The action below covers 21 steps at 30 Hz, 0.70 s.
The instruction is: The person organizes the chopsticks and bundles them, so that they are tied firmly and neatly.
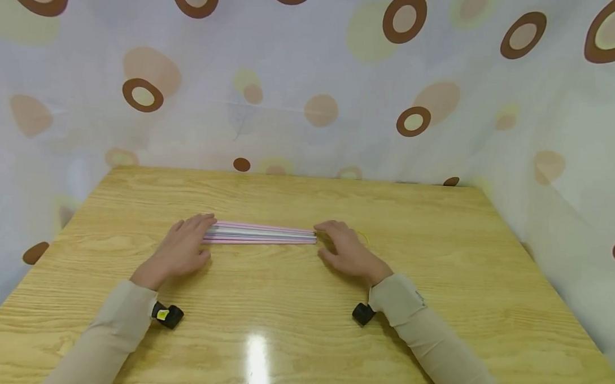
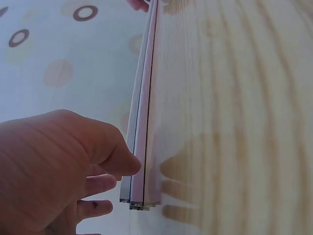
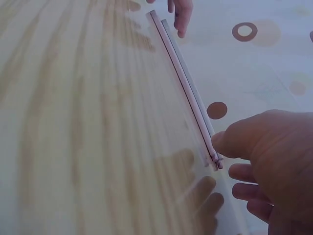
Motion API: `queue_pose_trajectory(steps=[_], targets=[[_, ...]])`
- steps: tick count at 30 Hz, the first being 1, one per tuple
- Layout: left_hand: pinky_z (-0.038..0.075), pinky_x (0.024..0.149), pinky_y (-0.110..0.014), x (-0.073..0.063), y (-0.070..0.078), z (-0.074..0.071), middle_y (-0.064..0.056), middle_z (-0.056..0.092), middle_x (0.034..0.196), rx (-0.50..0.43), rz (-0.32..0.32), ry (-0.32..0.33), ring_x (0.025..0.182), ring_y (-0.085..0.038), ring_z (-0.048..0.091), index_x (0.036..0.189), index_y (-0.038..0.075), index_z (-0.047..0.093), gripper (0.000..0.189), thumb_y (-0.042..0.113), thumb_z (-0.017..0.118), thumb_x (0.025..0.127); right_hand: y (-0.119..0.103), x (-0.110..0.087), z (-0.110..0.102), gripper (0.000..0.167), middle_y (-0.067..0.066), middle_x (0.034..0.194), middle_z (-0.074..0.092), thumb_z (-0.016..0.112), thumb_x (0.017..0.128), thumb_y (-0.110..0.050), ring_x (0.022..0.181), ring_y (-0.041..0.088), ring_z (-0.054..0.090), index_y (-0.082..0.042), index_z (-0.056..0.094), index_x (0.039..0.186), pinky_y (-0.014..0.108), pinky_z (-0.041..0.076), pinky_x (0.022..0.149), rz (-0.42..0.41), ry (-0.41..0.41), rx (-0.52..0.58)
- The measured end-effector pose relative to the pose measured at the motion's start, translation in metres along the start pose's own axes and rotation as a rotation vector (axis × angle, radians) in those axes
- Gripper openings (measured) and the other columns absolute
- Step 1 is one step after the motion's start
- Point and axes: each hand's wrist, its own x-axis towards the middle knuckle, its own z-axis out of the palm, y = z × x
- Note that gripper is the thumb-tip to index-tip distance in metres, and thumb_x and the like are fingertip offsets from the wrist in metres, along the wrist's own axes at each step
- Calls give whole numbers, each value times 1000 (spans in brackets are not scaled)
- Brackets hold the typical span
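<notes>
A long, narrow, pleated bundle of pink and white strips (image 1: pixel 260 234) lies flat from left to right on the table, looking like a folded paper fan. It is wider at its left end and tapers to the right. My left hand (image 1: pixel 183 248) is at the wide end, fingertips over or beside it, thumb apart below; whether it touches is unclear. By the narrow end is my right hand (image 1: pixel 347 250), thumb and fingers spread around the tip without a visible grip. In the right wrist view, the right thumb (image 3: pixel 230 140) appears close to the bundle's end (image 3: pixel 215 159).
The wood-grain table (image 1: pixel 283 304) reflects a bright light near its front. Behind it hangs a white cloth (image 1: pixel 289 140) with brown and beige ovals. Part of a thin yellow loop (image 1: pixel 364 237) shows behind the right hand. Both wrists carry small black cameras (image 1: pixel 168 315).
</notes>
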Motion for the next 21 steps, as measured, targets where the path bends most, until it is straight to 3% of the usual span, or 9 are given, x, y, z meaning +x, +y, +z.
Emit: queue_pose_trajectory(steps=[5,12,21], targets=[[22,107,-65,3,-1,2,-26,41,144,0,-1,-14,135,-42,34,137,-6,41,60,6,58,81,2,6,4,46,19,127,54,64,89,-8,118,36,47,4,49,130,56,36,99,-29,29,-9],[24,107,-65,7,-4,2,-28,41,143,-17,6,-39,134,-43,35,137,-6,40,60,7,59,82,-5,17,7,47,17,129,54,64,91,-12,118,34,46,0,49,134,55,35,99,20,-17,-1],[33,103,-59,12,-5,5,-27,48,135,-40,3,-43,125,-43,45,133,-8,42,52,6,56,84,-5,28,14,38,14,116,58,62,92,-10,102,29,47,-2,55,129,41,35,81,18,-4,-52]])
